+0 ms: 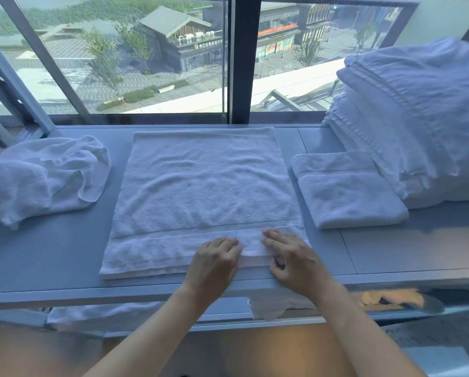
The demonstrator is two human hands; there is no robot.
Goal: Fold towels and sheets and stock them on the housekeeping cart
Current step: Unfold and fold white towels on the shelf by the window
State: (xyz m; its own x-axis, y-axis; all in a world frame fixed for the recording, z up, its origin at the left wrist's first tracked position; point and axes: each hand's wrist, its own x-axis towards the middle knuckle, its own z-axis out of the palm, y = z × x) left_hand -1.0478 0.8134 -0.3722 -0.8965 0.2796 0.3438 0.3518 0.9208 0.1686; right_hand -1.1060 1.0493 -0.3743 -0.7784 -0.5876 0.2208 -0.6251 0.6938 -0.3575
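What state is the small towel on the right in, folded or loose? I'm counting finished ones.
Folded: the small towel lies as a neat layered rectangle with squared edges.

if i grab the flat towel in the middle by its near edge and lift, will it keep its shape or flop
Probably flop: the flat towel is soft terry, rippled on the ledge, and its layers already sag over the near edge. The crumpled towel suggests how limp this cloth goes. It looks light and unlikely to slip from either the left hand or right hand.
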